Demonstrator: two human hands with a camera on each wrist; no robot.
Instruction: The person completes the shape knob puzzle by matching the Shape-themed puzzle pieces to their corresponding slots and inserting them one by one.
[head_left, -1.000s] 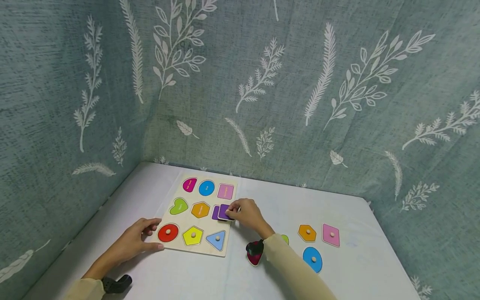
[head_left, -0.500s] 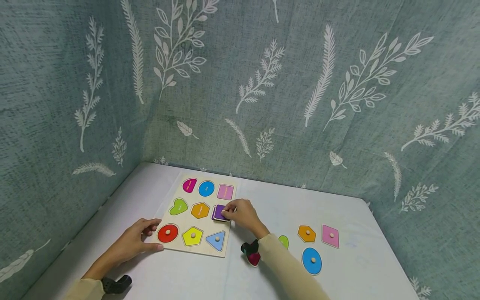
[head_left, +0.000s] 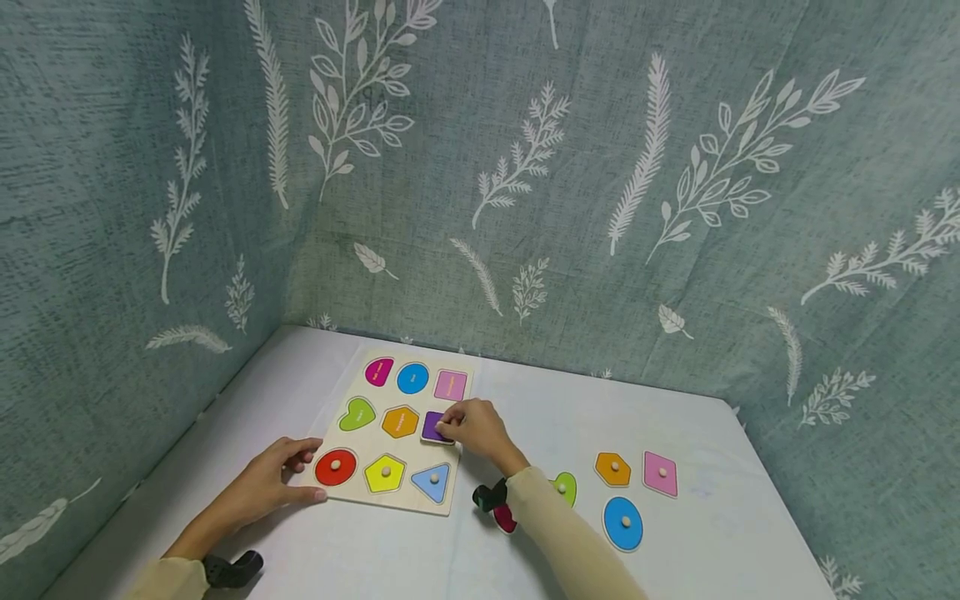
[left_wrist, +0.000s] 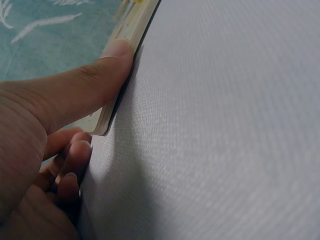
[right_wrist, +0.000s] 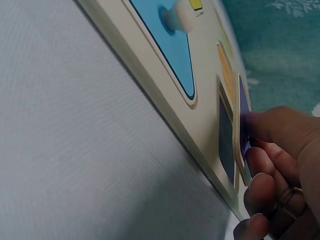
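Note:
A wooden peg puzzle board [head_left: 397, 501] lies on the white cloth, with red circle, yellow pentagon and blue triangle pieces in its near row. My left hand [head_left: 266, 479] holds the board's near left corner, its thumb [left_wrist: 95, 82] along the near edge and its fingers by the left side. Over the purple recess [right_wrist: 226, 137], my right hand [head_left: 480, 429] pinches a purple square piece [head_left: 431, 425] by its knob. In the right wrist view the piece stands slightly off the recess, tilted against it. Printed recesses fill the board's far part.
On the cloth to the right lie an orange hexagon [head_left: 609, 472], a pink square [head_left: 664, 477], a blue oval [head_left: 617, 533] and a green piece [head_left: 568, 483]. A dark red piece [head_left: 504, 520] is partly covered by the right wrist's camera [head_left: 489, 496]. Patterned fabric rises behind.
My right hand has brought the purple square leftward and down over the purple recess. More of the green piece shows beside the sleeve. My left hand has stayed at the board's corner.

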